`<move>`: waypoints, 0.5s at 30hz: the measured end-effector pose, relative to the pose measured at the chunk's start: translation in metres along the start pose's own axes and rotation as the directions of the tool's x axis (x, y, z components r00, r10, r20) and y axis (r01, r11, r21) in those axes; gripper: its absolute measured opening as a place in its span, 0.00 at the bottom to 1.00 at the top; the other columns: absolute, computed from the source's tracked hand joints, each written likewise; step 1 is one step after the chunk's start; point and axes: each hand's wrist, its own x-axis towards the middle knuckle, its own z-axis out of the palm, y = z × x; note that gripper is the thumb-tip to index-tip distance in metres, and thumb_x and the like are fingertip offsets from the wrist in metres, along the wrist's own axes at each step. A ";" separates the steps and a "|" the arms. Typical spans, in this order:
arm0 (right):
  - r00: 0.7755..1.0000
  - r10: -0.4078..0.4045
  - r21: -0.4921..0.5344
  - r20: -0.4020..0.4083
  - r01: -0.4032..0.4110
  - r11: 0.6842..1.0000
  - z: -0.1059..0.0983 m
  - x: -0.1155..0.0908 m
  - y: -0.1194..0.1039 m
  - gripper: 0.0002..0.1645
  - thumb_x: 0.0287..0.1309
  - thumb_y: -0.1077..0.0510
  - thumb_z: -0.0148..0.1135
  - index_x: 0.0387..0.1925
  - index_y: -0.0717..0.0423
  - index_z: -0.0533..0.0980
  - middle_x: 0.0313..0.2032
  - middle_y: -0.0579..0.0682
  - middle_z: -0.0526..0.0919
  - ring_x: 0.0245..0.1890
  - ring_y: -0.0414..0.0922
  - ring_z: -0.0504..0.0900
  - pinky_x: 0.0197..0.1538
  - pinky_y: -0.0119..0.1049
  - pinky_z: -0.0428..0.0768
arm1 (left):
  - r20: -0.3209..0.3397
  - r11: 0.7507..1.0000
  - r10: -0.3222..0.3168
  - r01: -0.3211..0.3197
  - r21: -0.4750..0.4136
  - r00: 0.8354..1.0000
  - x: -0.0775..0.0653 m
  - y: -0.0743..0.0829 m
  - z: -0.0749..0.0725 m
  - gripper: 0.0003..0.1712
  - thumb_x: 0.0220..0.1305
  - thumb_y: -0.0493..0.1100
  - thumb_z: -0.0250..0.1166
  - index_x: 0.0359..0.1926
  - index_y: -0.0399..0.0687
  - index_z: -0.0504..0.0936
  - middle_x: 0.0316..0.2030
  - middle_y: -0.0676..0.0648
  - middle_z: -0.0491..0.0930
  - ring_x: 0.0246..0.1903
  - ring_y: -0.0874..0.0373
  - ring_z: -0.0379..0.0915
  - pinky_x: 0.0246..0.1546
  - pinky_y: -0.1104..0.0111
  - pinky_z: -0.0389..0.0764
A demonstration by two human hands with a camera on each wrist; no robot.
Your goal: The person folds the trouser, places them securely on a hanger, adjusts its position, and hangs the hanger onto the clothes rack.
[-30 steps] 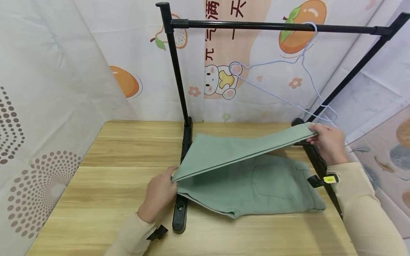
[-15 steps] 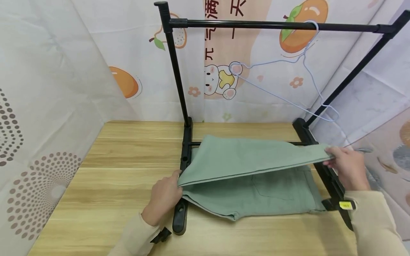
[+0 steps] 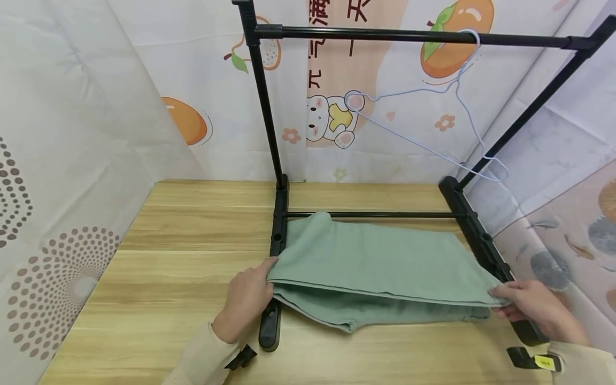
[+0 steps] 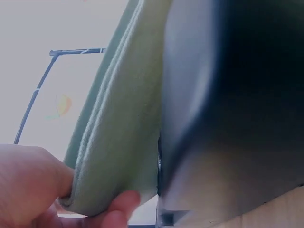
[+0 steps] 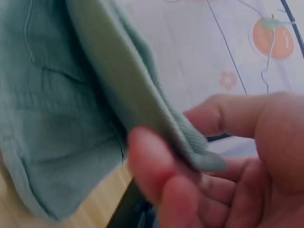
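Note:
Pale green trousers (image 3: 385,262), folded over on themselves, lie across the base of a black rack. My left hand (image 3: 247,299) pinches the left corner of the upper layer, beside the rack's left foot. At the opposite end, my right hand (image 3: 539,307) pinches the other corner of that layer, near the front of the right foot. Between the two hands the front edge hangs slightly above the lower layer. In the right wrist view, thumb and fingers grip the folded cloth (image 5: 137,80), with stitched seams visible on the layer beneath. The back pocket is covered in the head view.
The black rack (image 3: 409,35) stands on a wood-grain table (image 3: 192,230), its low crossbar (image 3: 394,215) behind the trousers. A pale blue wire hanger (image 3: 458,80) hangs from the top bar towards the right. Printed white curtains (image 3: 96,107) enclose the back and sides.
My right hand has come down and toward the front right, bringing the raised upper layer of the trousers down over the lower one. The left hand has barely shifted, still pinching its corner.

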 end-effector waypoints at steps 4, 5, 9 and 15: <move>0.986 -0.034 -0.057 0.165 0.044 0.997 0.005 -0.001 0.014 0.16 0.67 0.54 0.54 0.30 0.60 0.80 0.21 0.45 0.84 0.21 0.36 0.81 0.27 0.35 0.81 | -0.030 1.000 0.003 -0.003 -0.001 1.000 -0.001 -0.001 -0.001 0.31 0.51 0.30 0.60 0.58 0.49 0.78 0.10 0.49 0.66 0.11 0.58 0.53 0.12 0.68 0.53; 0.976 -0.054 -0.068 0.210 0.070 0.995 0.007 -0.001 0.017 0.16 0.66 0.54 0.54 0.27 0.58 0.79 0.20 0.45 0.83 0.20 0.37 0.81 0.25 0.34 0.80 | -0.026 1.000 0.003 -0.003 -0.006 1.000 -0.002 -0.001 -0.001 0.31 0.51 0.30 0.60 0.59 0.49 0.78 0.09 0.49 0.66 0.12 0.58 0.52 0.12 0.69 0.53; 0.944 -0.105 -0.128 0.312 0.151 0.980 0.019 0.004 0.023 0.18 0.61 0.55 0.60 0.16 0.53 0.73 0.14 0.45 0.79 0.15 0.38 0.79 0.20 0.30 0.75 | -0.004 0.999 0.011 -0.011 -0.035 1.000 -0.002 -0.002 0.000 0.31 0.51 0.29 0.60 0.60 0.48 0.77 0.09 0.51 0.65 0.12 0.60 0.50 0.12 0.70 0.52; 0.960 -0.046 -0.213 0.276 0.108 0.971 0.026 0.013 0.023 0.22 0.55 0.49 0.68 0.13 0.55 0.74 0.11 0.44 0.77 0.13 0.37 0.76 0.20 0.31 0.75 | 0.000 0.998 0.004 -0.004 -0.066 1.000 -0.004 -0.002 0.001 0.29 0.53 0.29 0.61 0.59 0.41 0.77 0.20 0.43 0.80 0.13 0.58 0.61 0.14 0.69 0.59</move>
